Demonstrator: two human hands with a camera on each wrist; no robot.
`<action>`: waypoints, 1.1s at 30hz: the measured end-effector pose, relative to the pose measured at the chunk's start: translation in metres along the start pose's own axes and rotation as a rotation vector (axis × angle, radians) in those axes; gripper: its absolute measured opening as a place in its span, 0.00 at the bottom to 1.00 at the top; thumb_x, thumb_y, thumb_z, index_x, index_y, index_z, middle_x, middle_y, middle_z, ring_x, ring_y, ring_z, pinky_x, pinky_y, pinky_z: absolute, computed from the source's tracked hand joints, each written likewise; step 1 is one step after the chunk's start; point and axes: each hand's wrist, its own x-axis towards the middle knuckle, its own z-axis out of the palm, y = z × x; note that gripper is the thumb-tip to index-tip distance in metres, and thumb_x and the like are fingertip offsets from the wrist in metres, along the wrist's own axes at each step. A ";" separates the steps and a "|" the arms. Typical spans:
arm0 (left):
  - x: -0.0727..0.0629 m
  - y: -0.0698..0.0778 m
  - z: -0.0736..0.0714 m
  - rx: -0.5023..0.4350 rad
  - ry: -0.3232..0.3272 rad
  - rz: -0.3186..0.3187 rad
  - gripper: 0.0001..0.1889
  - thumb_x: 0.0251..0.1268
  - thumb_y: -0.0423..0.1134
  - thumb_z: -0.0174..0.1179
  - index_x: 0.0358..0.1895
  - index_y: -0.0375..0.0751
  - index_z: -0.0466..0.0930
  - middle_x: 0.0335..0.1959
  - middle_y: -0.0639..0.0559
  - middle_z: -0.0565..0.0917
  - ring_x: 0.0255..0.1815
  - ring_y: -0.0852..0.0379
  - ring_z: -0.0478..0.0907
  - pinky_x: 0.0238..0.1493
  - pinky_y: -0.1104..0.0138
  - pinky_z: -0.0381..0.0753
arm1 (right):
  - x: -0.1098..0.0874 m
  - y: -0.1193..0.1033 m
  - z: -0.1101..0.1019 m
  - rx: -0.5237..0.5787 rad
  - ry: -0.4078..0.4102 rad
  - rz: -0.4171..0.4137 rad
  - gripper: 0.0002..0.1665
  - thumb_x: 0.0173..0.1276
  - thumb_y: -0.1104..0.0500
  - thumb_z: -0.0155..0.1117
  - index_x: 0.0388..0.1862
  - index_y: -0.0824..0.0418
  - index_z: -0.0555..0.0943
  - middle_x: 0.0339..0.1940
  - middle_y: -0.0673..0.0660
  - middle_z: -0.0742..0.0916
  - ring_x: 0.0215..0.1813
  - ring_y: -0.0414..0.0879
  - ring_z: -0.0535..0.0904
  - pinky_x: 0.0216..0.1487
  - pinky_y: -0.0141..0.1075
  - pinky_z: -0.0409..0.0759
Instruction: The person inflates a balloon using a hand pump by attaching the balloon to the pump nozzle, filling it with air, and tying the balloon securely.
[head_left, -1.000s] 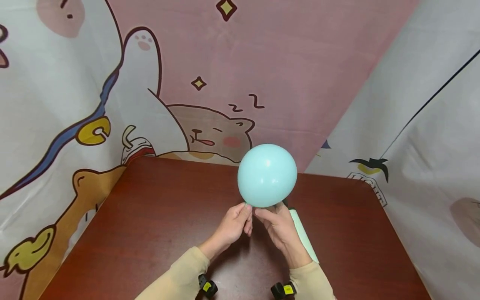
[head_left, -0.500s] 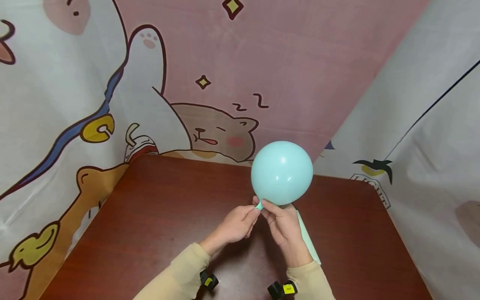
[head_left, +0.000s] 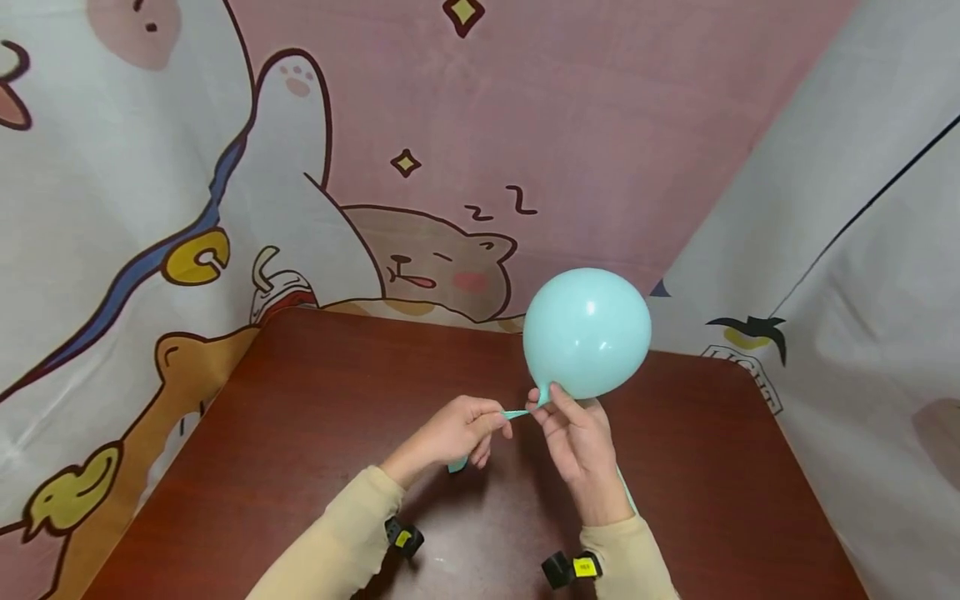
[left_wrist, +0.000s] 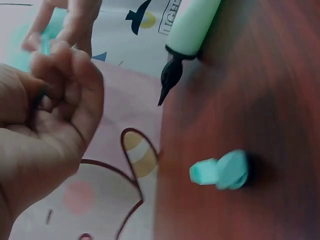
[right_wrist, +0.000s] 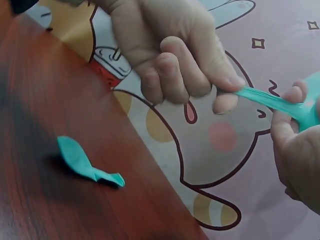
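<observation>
A round, inflated light-blue balloon (head_left: 587, 333) is held above the table's far side. My right hand (head_left: 576, 442) pinches its neck just below the round body. The left hand (head_left: 461, 429) pinches the mouth end between thumb and fingers, and the neck (right_wrist: 265, 98) is pulled out into a thin, taut strip between both hands. In the left wrist view, curled left fingers (left_wrist: 75, 90) hide most of that grip. On the table below lies a limp, uninflated balloon (right_wrist: 80, 159) of a similar colour, largely covered by the left hand in the head view.
A pale green hand pump (left_wrist: 192, 30) with a black nozzle (left_wrist: 171, 77) lies on the table beyond the right hand, mostly hidden by it in the head view. The dark red-brown table (head_left: 337, 392) ends at a cartoon-printed cloth (head_left: 585, 133).
The balloon has shifted right and slightly up with the right hand. My left hand has drawn away to the left, stretching the neck, and the limp balloon shows beneath it.
</observation>
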 end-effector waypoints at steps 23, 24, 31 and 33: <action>0.011 0.034 -0.005 -0.310 0.138 0.010 0.09 0.81 0.28 0.36 0.53 0.33 0.66 0.10 0.51 0.64 0.14 0.53 0.64 0.22 0.62 0.67 | 0.000 0.008 0.014 -0.960 -0.269 -0.246 0.36 0.84 0.61 0.50 0.77 0.58 0.41 0.40 0.68 0.83 0.23 0.48 0.86 0.26 0.44 0.87; 0.011 0.036 -0.003 -0.249 0.157 0.020 0.09 0.82 0.29 0.35 0.53 0.33 0.66 0.10 0.51 0.65 0.13 0.54 0.65 0.22 0.63 0.68 | 0.000 0.008 0.014 -1.005 -0.258 -0.260 0.36 0.84 0.60 0.49 0.77 0.60 0.40 0.37 0.67 0.83 0.24 0.47 0.86 0.28 0.44 0.87; 0.009 0.043 0.028 0.172 0.359 0.005 0.14 0.84 0.34 0.38 0.61 0.28 0.56 0.17 0.54 0.67 0.13 0.61 0.60 0.17 0.69 0.63 | 0.001 0.014 0.014 -1.183 -0.155 -0.392 0.43 0.85 0.59 0.48 0.80 0.63 0.32 0.63 0.72 0.78 0.59 0.61 0.81 0.59 0.57 0.79; 0.010 0.042 0.040 0.262 0.424 0.023 0.14 0.83 0.33 0.40 0.60 0.26 0.57 0.17 0.56 0.65 0.12 0.62 0.58 0.14 0.71 0.61 | 0.004 0.016 0.014 -1.127 -0.120 -0.404 0.44 0.84 0.61 0.48 0.82 0.60 0.32 0.74 0.70 0.69 0.73 0.61 0.70 0.69 0.61 0.69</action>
